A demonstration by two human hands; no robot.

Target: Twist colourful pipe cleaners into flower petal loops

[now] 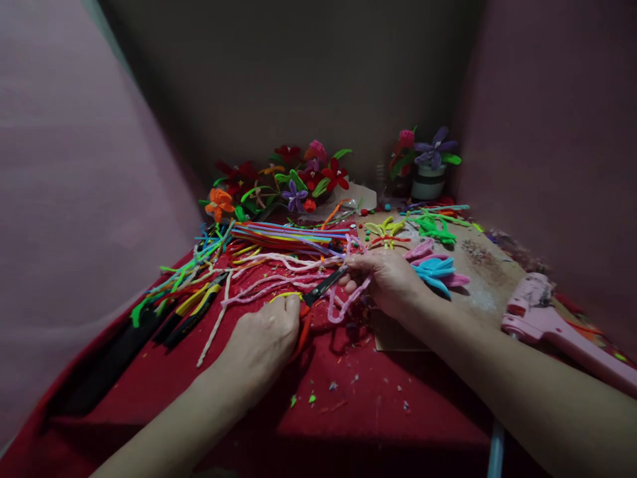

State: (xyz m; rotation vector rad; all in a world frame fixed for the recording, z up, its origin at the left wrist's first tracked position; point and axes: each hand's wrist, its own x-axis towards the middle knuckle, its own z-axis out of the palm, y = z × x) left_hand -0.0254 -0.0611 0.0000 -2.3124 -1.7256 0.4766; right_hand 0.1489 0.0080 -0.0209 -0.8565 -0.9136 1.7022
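My left hand [271, 332] is closed around the orange handles of a pair of scissors [324, 287], whose dark blades point up and right. A bent pink pipe cleaner [343, 311] is pinched in my right hand [383, 275]; loops of it hang below and rise above the fingers. The blade tips reach the fingers of my right hand, and whether they touch the pipe cleaner I cannot tell. Left of the hands lie loose pale pink pipe cleaners [271, 282]. A bundle of multicoloured pipe cleaners [288, 234] lies behind them.
Yellow-and-black pliers [194, 309] lie at the left. A pink glue gun [542, 315] rests at the right, near a board [485, 282] bearing blue petals [434, 272] and green pieces [435, 227]. Pipe-cleaner flowers [293, 192] and a potted purple flower [436, 149] stand behind. Scraps dot the red cloth [358, 411].
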